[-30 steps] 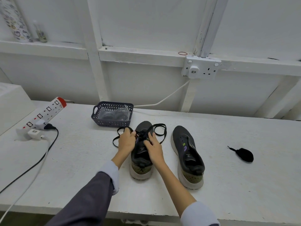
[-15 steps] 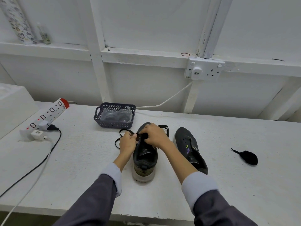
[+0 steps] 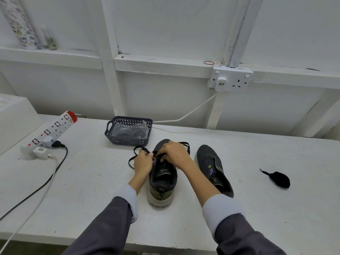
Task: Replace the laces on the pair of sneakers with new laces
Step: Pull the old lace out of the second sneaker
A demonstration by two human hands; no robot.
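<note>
The dark grey mesh sneaker with a pale sole (image 3: 161, 183) stands near the middle of the white table (image 3: 257, 208), heel toward the person and toe toward the wall, so its long axis runs almost straight away from the camera. A flat black lace (image 3: 137, 153) crosses its upper eyelets, with loops trailing to both sides of the toe. The left hand (image 3: 143, 161) has its fingers pinched together on the lace at the shoe's left edge; the right hand (image 3: 174, 153) arches over the tongue with fingertips curled down onto the lacing, though exactly what they grip is hidden.

The loose loops could snag or twist as the lace is drawn, and an uneven pull could leave one end short or tip the light shoe sideways.

The second dark grey sneaker (image 3: 213, 168), lace-free, lies just to the right, toe angled slightly left. A balled black lace (image 3: 279, 179) sits well apart further right, and a purple perforated plastic basket (image 3: 128, 140) holding clear packets stands beyond the toe.
</note>
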